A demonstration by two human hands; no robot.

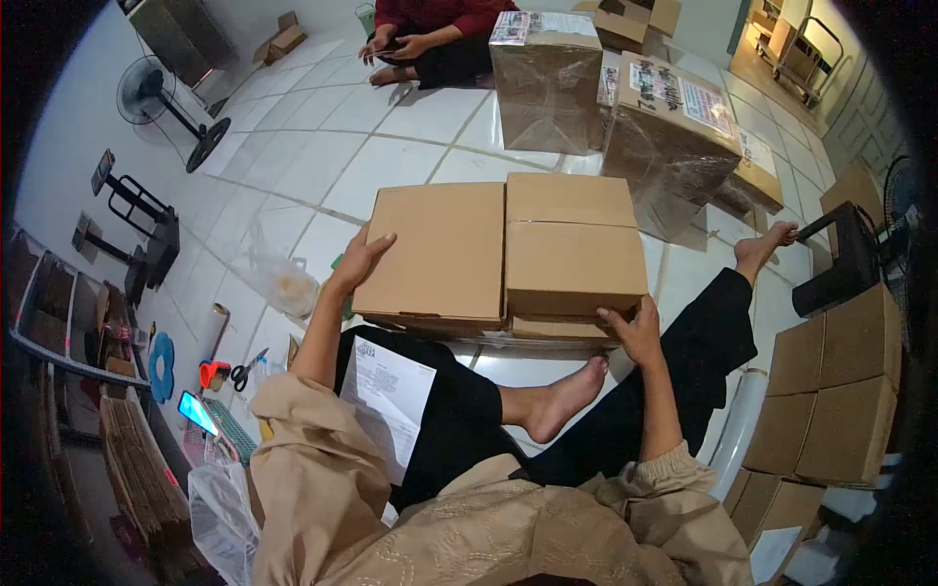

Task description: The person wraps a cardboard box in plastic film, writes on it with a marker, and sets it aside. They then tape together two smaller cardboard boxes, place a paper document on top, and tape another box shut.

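Note:
Two closed cardboard boxes lie side by side in front of me, a wide one [430, 249] on the left and a smaller one [575, 259] on the right, on top of more cardboard. My left hand [362, 259] rests with its fingers apart against the left edge of the wide box. At the lower right corner of the smaller box, my right hand [635, 327] grips the edge with thumb and fingers. A printed sheet of paper [391, 396] lies on my thigh.
Tall wrapped boxes [547, 88] stand ahead, with another person [440, 39] seated beyond. Scissors [249, 369], a tape dispenser [213, 373] and a phone [197, 413] are at the left. Stacked cartons [831, 391] stand at the right.

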